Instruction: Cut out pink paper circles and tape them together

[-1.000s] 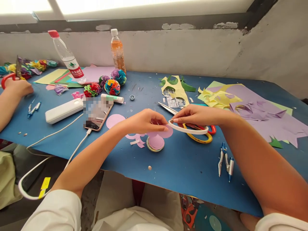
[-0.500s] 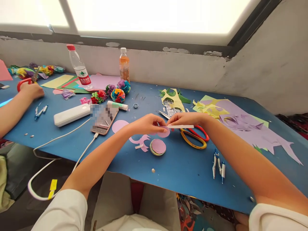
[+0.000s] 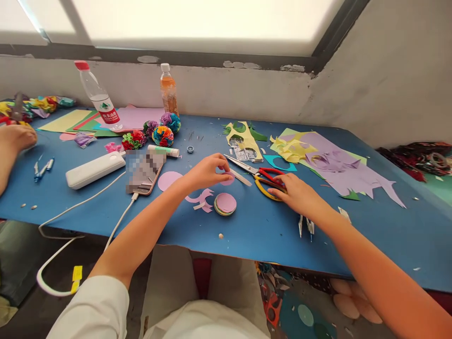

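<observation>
My left hand [image 3: 211, 170] pinches a small pink paper circle [image 3: 229, 179] between thumb and fingers. A narrow white strip [image 3: 241, 177] reaches out to the right of that circle; whether the fingers hold it too, I cannot tell. At the red and yellow handles of the scissors [image 3: 262, 175], my right hand [image 3: 295, 192] has its fingers curled round the grips. The blades point up and left, slightly apart. Just below my left hand sits a stack of paper circles [image 3: 225, 204], pink on top. A curled pink offcut [image 3: 203, 200] lies beside the stack.
Left of my arm are a phone [image 3: 146, 172] on a white cable, a power bank [image 3: 95, 169] and a glue stick [image 3: 163, 150]. Bottles [image 3: 104, 110] stand by the wall. Paper scraps [image 3: 339, 165] spread at right, a compass [image 3: 306, 227] nearer. A co-worker's hand [image 3: 17, 136] shows far left.
My right hand has left the paper circle and strip and moved right onto the scissors handles. The left hand still holds the circle. The view has shifted a little to the right.
</observation>
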Demonstrator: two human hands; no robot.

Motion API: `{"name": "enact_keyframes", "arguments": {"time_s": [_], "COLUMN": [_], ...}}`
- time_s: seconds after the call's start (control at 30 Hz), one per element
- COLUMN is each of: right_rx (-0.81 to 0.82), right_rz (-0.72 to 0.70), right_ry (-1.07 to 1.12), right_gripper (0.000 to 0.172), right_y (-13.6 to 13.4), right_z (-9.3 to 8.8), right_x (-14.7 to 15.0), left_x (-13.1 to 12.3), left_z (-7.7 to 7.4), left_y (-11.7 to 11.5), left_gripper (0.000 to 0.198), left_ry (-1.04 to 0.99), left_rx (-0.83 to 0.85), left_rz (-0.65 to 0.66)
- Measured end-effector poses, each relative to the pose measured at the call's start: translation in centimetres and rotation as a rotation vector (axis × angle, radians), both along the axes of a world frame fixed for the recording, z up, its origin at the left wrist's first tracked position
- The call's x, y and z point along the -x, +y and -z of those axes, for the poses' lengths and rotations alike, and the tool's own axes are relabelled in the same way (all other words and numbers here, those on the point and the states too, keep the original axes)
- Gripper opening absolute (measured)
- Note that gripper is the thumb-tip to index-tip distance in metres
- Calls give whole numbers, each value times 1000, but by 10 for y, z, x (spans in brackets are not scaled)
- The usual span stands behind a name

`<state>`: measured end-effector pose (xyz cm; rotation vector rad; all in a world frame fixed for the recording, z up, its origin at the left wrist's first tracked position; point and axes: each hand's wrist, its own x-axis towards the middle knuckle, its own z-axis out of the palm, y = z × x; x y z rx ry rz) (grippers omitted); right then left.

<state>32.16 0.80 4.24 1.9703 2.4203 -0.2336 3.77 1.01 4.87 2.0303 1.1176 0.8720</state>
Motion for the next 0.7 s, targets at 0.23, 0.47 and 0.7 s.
{"name": "enact_keyframes", "arguments": {"time_s": [0.23, 0.47, 0.7], "right_rx": [12, 48, 200], "right_rz": [41, 135, 150], "right_ry": [-52, -22, 312], "right_gripper": [45, 33, 39], "right_y": [11, 8, -9], "right_z": [1, 0, -16], "right_x": [2, 6, -17], "left_x": [1, -1, -3], "left_z": [-3, 4, 1], "left_y": [-7, -4, -4], "left_gripper": [16, 26, 30], "left_ry": [60, 164, -38], "left_rx": [10, 81, 252], "left_rz": [164, 171, 121]}}
